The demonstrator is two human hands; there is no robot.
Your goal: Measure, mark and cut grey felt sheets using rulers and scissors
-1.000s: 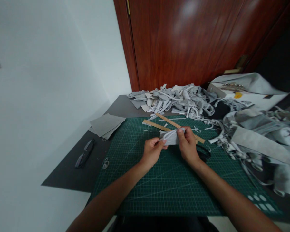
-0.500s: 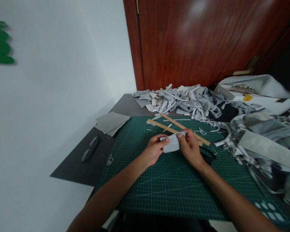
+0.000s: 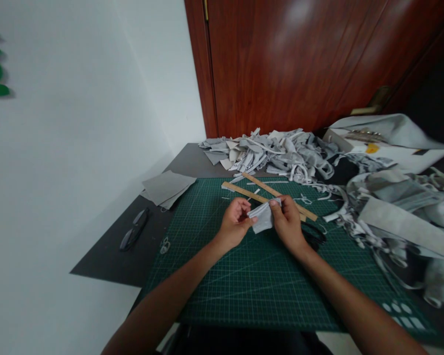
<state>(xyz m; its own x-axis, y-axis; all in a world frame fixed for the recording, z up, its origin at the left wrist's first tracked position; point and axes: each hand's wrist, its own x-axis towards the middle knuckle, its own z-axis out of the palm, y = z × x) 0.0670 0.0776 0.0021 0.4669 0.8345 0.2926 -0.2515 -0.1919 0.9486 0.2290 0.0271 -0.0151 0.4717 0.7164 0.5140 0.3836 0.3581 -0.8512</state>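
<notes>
Since half a second ago the grey fabric piece has been folded in on itself and looks narrower and more bunched; a second ago it lay stretched wider between the hands. The left hand has curled tighter, its grip pinching the fabric's left edge with thumb and fingertips. The right hand stays closed on the right edge, thumb on top. Both hold the piece just above the green cutting mat, near the two wooden rulers.
</notes>
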